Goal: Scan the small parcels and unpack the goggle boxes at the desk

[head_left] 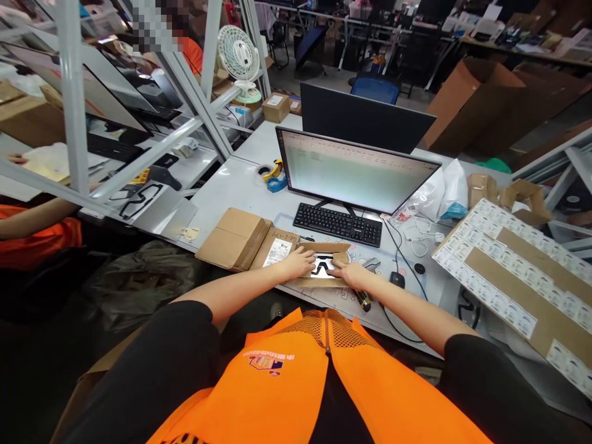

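Between my hands lies a small open cardboard box (342,248) with its flaps up. Inside it is a flat white piece with a black, gasket-like outline (319,269). My left hand (298,263) is closed over the box's left edge. From the right, my right hand (352,273) reaches in, its fingers bent onto the right end of the black-outlined piece; the fingertips are partly hidden. Beside my right wrist lies a yellow-and-black handled tool (363,301). A flat carton with a white label (279,251) adjoins the box on the left.
A larger closed carton (234,239) sits at the desk's left edge. Behind my hands are a keyboard (337,224) and monitor (356,172). A mouse (396,279) with its cable lies right, near a large label-covered board (513,277). Tape rolls (276,184) stand behind. A co-worker's arm (41,219) shows left.
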Tool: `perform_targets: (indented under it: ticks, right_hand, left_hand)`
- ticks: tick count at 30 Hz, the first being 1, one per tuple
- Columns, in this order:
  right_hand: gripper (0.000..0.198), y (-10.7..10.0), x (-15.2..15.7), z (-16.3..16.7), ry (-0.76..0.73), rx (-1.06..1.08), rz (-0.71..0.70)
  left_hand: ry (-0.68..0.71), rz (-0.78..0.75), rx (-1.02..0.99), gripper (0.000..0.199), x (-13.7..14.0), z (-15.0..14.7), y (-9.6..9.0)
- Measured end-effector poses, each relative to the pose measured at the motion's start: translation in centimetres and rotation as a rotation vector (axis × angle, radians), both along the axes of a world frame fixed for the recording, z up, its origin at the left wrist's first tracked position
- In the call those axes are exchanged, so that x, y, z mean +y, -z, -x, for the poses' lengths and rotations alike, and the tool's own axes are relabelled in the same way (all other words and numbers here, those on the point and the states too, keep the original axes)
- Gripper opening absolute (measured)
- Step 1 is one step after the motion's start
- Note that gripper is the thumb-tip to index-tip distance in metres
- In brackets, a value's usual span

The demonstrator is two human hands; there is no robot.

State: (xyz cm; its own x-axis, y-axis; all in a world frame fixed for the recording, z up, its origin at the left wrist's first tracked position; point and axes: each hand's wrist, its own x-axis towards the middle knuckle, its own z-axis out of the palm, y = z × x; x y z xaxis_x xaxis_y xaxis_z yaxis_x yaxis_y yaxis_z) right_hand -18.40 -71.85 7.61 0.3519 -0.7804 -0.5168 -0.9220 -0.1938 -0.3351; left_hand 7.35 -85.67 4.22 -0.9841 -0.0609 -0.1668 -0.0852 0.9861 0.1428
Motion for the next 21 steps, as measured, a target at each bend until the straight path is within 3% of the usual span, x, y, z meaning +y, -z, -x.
perform_targets:
  ticks: [3, 7, 10, 13, 15, 17, 19, 21]
  right_hand:
    - [0.077, 0.0, 0.1, -0.1, -0.057, 0.161, 0.079]
    - [0.059, 0.3, -0.2, 0.6, -0.08, 0.222, 0.114]
    - [0.049, 0.7, -0.4, 2.6, -0.064, 0.14, 0.18]
    - [0.04, 1.4, 0.0, 5.3, 0.041, -0.1, 0.216]
    - [0.038, 2.4, 1.0, 6.3, 0.193, -0.332, 0.172]
    - [0.051, 3.8, 2.6, 5.8, 0.448, -0.559, 0.066]
    - [0.067, 5.5, 4.4, 4.1, 0.825, -0.695, 0.028]
    - [0.077, 7.0, 5.9, 1.9, 1.15, -0.71, 0.098]
  left_hand:
    - [-0.046, 0.062, 0.054, 0.022, -1.2, -1.6, -0.9]
    - [-0.149, -0.012, 0.106, 0.025, -2.5, -4.4, -1.0]
    - [-0.293, -0.122, 0.269, 0.03, -2.4, -6.1, -0.2]
    - [-0.575, -0.255, 0.52, 0.032, -1.2, -6.4, 0.4]
    - [-0.781, -0.363, 0.633, 0.026, -0.1, -5.8, 0.4]
    - [-1.002, -0.43, 0.611, 0.025, 0.9, -5.2, 0.2]
    - [-1.199, -0.433, 0.436, 0.03, 1.7, -4.9, 0.0]
    - [-1.294, -0.442, 0.187, 0.034, 2.3, -4.7, -0.2]
